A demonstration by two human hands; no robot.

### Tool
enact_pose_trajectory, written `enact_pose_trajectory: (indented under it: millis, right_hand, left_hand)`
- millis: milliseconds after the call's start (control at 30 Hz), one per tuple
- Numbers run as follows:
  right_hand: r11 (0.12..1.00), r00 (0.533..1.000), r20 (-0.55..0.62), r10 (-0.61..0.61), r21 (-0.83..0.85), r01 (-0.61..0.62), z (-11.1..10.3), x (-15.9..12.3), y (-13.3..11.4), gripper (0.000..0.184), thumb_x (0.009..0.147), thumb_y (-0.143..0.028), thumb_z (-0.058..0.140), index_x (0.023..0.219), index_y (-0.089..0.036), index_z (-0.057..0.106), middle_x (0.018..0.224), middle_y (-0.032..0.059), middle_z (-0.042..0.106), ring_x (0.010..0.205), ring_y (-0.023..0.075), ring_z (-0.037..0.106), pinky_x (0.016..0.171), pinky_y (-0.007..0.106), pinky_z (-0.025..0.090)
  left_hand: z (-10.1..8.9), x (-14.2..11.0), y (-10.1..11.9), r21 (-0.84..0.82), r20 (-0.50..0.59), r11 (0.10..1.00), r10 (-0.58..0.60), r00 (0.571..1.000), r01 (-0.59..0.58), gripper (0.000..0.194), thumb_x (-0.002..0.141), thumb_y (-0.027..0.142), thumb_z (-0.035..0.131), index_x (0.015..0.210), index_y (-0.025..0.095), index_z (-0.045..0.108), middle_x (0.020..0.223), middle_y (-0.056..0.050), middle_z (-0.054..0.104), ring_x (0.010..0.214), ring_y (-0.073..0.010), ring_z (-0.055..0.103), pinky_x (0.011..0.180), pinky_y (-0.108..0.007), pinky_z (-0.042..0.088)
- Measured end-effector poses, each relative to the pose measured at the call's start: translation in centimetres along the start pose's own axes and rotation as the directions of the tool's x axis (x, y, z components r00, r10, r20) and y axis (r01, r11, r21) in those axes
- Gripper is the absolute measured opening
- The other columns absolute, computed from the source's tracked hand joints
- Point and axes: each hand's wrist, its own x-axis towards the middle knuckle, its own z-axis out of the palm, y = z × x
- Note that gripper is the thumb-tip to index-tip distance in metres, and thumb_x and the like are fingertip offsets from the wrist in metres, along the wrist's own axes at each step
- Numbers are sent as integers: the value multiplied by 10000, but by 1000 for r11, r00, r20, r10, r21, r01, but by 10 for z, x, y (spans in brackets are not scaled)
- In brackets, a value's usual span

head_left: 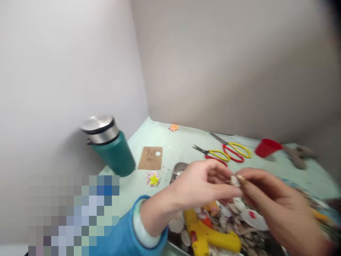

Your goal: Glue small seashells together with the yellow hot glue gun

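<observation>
My left hand (195,185), in a blue sleeve with a pale bangle-like band at the wrist, pinches a small white shell (234,181) between thumb and fingers. Right against it, my right hand (277,201) pinches a small tan shell (242,179); blur hides whether the two pieces touch. Both hands are above a metal tray (179,166) filled with shells. In the tray lie a yellow glue gun (206,236), a white shell with a red spot (254,219) and an orange piece (212,207).
Behind the hands lie two pairs of scissors (217,155) (234,149) and a red cup (267,147). To the left stand a teal bottle (114,153), a brown card (150,158) and a yellow star piece (153,180). An orange piece (174,127) is near the wall.
</observation>
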Motion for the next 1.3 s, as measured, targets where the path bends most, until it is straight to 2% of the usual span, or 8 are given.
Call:
enact_pose_trajectory:
  millis: [100,233,367,700,800,967,1100,1300]
  right_hand:
    - [996,991,116,71,51,-77,10,3,-22,106,801,-350,631,810,-244,630,606,-28,552,468,96,475,401,189,372]
    - [992,979,172,112,38,-120,7,2,-27,123,843,-289,577,949,-234,609,652,-33,558,527,97,478,460,198,378]
    - [1000,973,231,30,0,-31,4,0,-28,174,855,-216,556,1023,-245,592,656,-44,550,590,109,519,531,217,405]
    - [966,958,156,-241,-57,252,7,-1,-29,141,863,-168,575,973,-254,596,872,-29,578,648,90,514,573,217,417]
    - [947,941,158,-299,-70,312,6,-1,-27,138,862,-157,580,976,-235,590,882,-17,574,660,96,519,587,229,425]
    - [897,902,137,-410,-117,426,4,-2,-25,149,857,-116,576,979,-199,596,892,11,589,666,106,526,605,253,437]
    - [874,878,118,-465,-99,476,4,-3,-26,156,845,-85,579,966,-181,604,877,31,601,762,139,563,642,265,457]
    - [869,871,103,-480,-82,488,4,-3,-28,178,844,-68,573,973,-183,613,902,43,602,842,162,580,733,297,475]
  left_hand:
    - [0,2,3,63,-56,998,5,998,-2,219,702,247,707,827,140,563,622,16,605,569,-95,591,577,-221,470]
    - [1,5,5,165,-90,986,42,995,-27,130,727,182,662,816,147,575,666,20,606,619,-94,589,613,-221,467]
    - [2,5,2,263,-130,964,85,988,-48,111,732,162,651,820,161,582,711,20,614,657,-97,578,634,-224,467]
    - [-2,2,-4,584,-95,786,314,945,-203,43,823,207,591,864,215,604,746,30,647,663,-105,584,621,-223,474]
    - [-1,0,-2,699,-29,657,422,906,-283,56,839,167,572,842,212,607,783,32,653,710,-102,596,657,-220,471]
    - [-1,-1,-3,785,147,417,592,792,-458,119,855,91,542,866,196,597,858,16,646,786,-92,591,704,-209,455]
    - [-1,0,-5,764,226,334,662,715,-551,148,854,51,529,904,175,592,887,-11,653,846,-98,605,752,-199,469]
    - [-1,-1,-5,768,261,273,693,672,-580,180,837,27,536,922,174,597,909,-25,663,860,-112,617,770,-212,485]
